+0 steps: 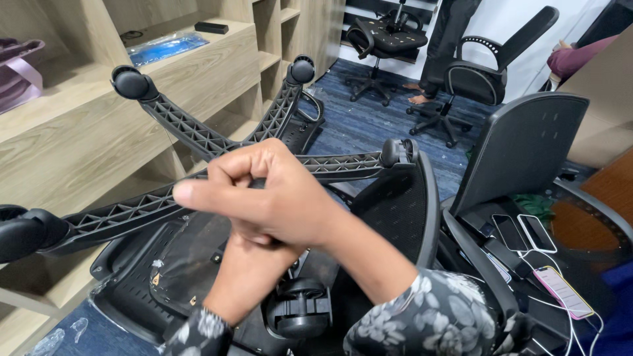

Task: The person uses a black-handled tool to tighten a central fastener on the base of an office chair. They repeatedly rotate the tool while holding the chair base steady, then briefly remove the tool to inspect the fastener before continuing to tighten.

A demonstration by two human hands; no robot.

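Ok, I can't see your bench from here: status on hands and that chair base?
Both hands clasped at the hub, right hand over left hand. Star chair base upturned on the seat underside. Casters on. Nothing blocking.

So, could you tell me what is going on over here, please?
A person is working on an upturned office chair whose star-shaped wheel base points up. Both hands meet at the hub: the right hand is closed in a fist over the left hand, hiding what they grip. Phones lie on another chair at right.
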